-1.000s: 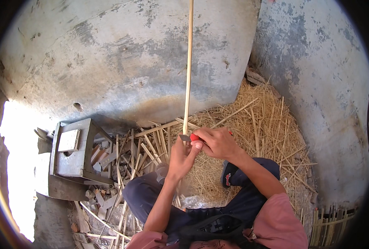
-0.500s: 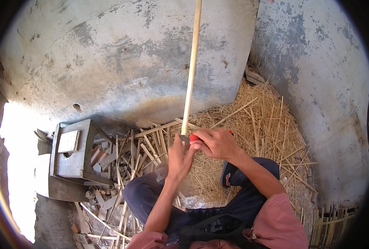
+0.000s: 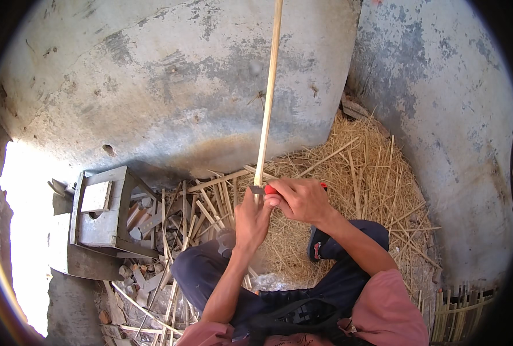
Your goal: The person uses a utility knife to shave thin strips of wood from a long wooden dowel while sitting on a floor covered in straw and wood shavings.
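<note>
A long, pale bamboo strip (image 3: 268, 109) rises away from me, tilted slightly right, past the upper edge of the picture. Its near end is in my left hand (image 3: 249, 222), whose fingers are closed around it. My right hand (image 3: 305, 202) is wrapped round the red handle of a knife (image 3: 270, 190). The short dark blade lies across the strip, right at my left fingertips. Both hands meet there, thumbs close together, in front of my bent knees. Most of the handle is hidden inside my right fist, and the strip's lowest end is covered by my left hand.
Fine shavings (image 3: 337, 173) heap up ahead and to the right. Cut strips (image 3: 210, 202) and rubble lie to the left, beside a grey wooden stool (image 3: 109, 216) tipped over. A worn plaster wall (image 3: 181, 86) stands close ahead, another wall (image 3: 441, 144) on the right.
The strip's upper part has swung slightly to the right. The blade has turned a little, showing more of its flat face. Both hands keep their grip in nearly the same place.
</note>
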{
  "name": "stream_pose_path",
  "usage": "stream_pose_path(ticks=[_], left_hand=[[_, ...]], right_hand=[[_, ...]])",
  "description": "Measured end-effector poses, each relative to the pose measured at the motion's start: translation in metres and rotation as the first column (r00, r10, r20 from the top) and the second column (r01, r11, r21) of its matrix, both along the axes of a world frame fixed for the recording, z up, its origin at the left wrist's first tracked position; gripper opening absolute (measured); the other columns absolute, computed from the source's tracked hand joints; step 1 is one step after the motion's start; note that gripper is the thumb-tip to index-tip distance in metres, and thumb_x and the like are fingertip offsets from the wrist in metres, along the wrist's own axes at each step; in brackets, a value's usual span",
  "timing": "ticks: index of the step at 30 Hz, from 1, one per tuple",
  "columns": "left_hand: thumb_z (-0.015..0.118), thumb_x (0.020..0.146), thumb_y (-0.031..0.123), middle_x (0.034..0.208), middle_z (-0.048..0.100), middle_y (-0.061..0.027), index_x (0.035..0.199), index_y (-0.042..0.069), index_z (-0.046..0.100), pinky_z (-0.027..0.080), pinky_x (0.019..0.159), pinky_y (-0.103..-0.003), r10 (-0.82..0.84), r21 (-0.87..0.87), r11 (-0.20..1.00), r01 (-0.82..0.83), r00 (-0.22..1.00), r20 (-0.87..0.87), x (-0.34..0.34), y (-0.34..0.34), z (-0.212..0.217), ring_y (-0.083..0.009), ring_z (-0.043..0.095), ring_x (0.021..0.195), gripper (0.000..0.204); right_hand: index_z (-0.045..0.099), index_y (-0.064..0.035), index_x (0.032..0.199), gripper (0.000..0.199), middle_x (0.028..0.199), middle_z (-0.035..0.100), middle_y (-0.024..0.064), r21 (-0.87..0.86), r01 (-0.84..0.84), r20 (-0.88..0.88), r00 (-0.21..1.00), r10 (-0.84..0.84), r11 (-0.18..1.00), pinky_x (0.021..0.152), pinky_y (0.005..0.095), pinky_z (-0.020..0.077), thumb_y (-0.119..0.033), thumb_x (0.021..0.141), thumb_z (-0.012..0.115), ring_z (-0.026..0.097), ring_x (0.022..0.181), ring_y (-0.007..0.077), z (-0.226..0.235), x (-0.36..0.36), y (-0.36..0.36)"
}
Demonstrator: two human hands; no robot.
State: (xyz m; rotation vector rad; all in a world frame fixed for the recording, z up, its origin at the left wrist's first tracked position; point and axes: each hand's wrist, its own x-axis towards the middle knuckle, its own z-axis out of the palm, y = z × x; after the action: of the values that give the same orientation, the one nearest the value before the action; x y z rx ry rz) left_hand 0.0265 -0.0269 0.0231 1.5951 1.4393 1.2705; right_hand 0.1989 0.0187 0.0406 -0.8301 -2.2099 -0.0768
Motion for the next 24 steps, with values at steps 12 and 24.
stream_pose_path(ticks=[12, 24], left_hand=[[0.071, 0.102, 0.048, 0.067, 0.061, -0.0145, 0.113, -0.001, 0.06, 0.048, 0.059, -0.039, 0.003, -0.055, 0.998, -0.005, 0.999, -0.036, 0.002, -0.002, 0.012, -0.0201, 0.059, 0.059, 0.052], [0.062, 0.109, 0.038, 0.067, 0.06, -0.0188, 0.105, -0.002, 0.058, 0.048, 0.059, -0.044, -0.026, -0.041, 0.999, 0.024, 0.998, -0.048, 0.01, -0.001, -0.005, -0.0312, 0.06, 0.057, 0.041]], right_hand=[[0.066, -0.0092, 0.102, 0.022, 0.082, 0.073, 0.0073, -0.018, 0.016, -0.064, 0.998, -0.017, 1.0, 0.055, 0.0389, 0.0546, -0.031, 0.102, 0.068, 0.072, 0.066, 0.0274, 0.007, -0.003, -0.001], [0.068, -0.006, 0.104, 0.026, 0.087, 0.074, 0.0095, -0.113, 0.162, -0.18, 0.967, -0.181, 0.98, 0.058, 0.0404, 0.0544, -0.031, 0.105, 0.066, 0.072, 0.069, 0.0308, 0.028, 0.024, 0.028]])
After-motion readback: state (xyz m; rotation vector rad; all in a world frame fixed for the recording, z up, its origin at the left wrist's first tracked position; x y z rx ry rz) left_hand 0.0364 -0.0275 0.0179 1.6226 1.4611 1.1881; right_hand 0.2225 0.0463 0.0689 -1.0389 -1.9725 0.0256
